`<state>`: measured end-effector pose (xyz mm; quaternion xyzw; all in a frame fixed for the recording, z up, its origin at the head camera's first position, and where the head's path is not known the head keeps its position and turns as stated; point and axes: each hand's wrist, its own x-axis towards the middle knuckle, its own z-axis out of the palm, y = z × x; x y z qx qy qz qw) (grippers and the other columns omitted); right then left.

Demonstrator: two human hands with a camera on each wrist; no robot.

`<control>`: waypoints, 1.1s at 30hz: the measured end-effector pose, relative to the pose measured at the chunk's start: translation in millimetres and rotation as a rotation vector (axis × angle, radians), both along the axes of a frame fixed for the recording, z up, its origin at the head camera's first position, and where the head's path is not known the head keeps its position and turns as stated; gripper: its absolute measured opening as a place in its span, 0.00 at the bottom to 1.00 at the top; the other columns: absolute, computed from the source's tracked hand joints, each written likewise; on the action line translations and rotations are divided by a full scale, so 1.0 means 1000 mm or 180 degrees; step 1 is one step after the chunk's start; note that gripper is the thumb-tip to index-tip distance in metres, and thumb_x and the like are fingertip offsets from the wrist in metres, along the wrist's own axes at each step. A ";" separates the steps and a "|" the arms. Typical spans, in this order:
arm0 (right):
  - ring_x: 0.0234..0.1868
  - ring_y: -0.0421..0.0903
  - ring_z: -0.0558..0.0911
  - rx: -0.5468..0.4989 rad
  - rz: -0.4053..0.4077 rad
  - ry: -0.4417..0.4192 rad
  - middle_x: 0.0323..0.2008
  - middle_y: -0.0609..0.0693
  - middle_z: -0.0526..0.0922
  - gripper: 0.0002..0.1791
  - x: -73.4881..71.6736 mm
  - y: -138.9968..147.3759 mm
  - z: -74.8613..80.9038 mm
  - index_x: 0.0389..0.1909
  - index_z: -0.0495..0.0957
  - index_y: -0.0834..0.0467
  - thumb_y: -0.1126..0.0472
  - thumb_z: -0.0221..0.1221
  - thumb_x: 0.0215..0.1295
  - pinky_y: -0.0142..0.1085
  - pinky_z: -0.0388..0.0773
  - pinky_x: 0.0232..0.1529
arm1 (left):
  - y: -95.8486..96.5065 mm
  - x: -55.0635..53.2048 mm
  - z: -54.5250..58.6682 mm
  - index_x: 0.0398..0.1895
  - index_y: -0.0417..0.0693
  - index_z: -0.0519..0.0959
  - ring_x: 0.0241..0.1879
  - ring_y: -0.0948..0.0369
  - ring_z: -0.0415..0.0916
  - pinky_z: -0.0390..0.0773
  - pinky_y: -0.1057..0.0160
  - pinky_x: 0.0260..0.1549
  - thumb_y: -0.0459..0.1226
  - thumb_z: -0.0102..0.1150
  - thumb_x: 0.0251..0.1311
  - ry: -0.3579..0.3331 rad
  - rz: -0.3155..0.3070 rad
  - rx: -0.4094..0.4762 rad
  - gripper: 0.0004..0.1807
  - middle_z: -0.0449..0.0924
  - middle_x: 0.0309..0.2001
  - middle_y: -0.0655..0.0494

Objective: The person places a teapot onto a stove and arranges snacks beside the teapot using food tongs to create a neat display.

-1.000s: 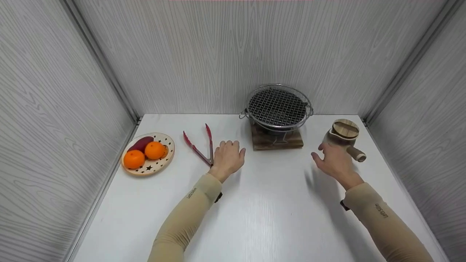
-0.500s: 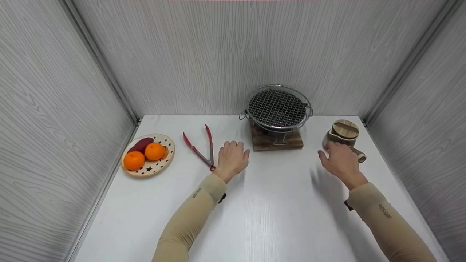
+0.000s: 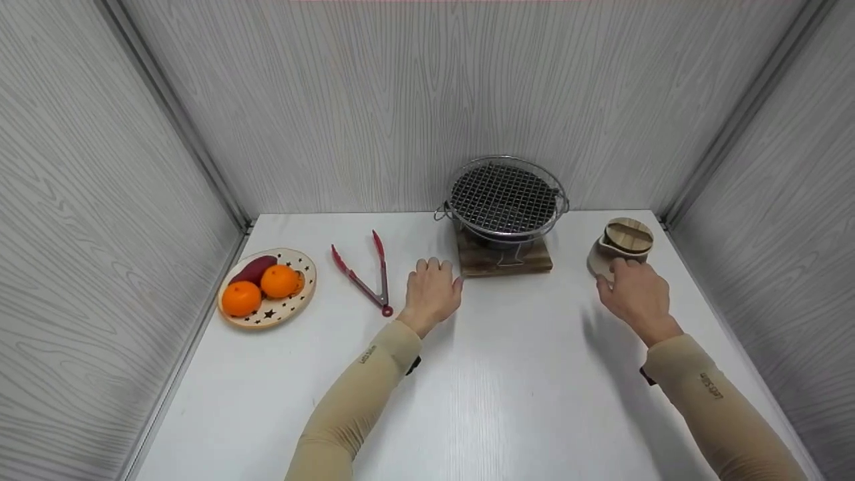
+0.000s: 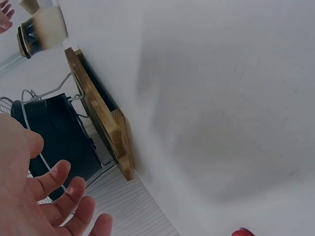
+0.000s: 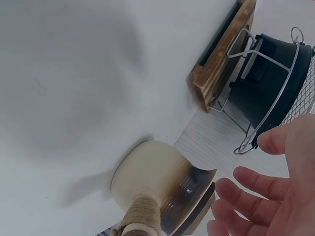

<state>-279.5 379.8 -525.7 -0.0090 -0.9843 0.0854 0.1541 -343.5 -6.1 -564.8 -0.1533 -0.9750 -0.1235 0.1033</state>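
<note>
My left hand (image 3: pixel 431 294) hovers over the white table between the tongs and the grill, loosely bent fingers holding nothing. In the left wrist view its fingers (image 4: pixel 66 201) are spread apart. My right hand (image 3: pixel 638 294) is in front of a small lidded pot (image 3: pixel 601 260), and in the head view it covers the pot's side handle. The right wrist view shows relaxed fingers (image 5: pixel 256 196) beside the pot's wooden lid, grasping nothing; whether they touch it I cannot tell. That view also reveals the rope-wrapped handle (image 5: pixel 142 214). Red-tipped tongs (image 3: pixel 364 287) lie spread left of my left hand.
A round tabletop grill (image 3: pixel 504 200) with a wire mesh stands on a wooden base (image 3: pixel 504 262) by the back wall. At far left, a star-patterned plate (image 3: pixel 287 308) holds two oranges (image 3: pixel 242 298) and a purple sweet potato (image 3: pixel 255 269). Walls enclose the table's back and sides.
Both hands have drifted slightly to the right. My right hand now hides the pot's handle, which showed earlier, and the tongs' red end ring has come fully into sight.
</note>
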 end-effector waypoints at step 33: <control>0.48 0.73 0.76 0.0110 -0.0575 0.0099 0.42 0.72 0.78 0.27 -0.001 0.037 -0.022 0.45 0.80 0.70 0.45 0.59 0.79 0.69 0.77 0.43 | 0.040 -0.010 -0.021 0.65 0.47 0.79 0.61 0.47 0.79 0.83 0.44 0.62 0.57 0.52 0.86 -0.0146 0.0054 -0.0215 0.25 0.84 0.56 0.47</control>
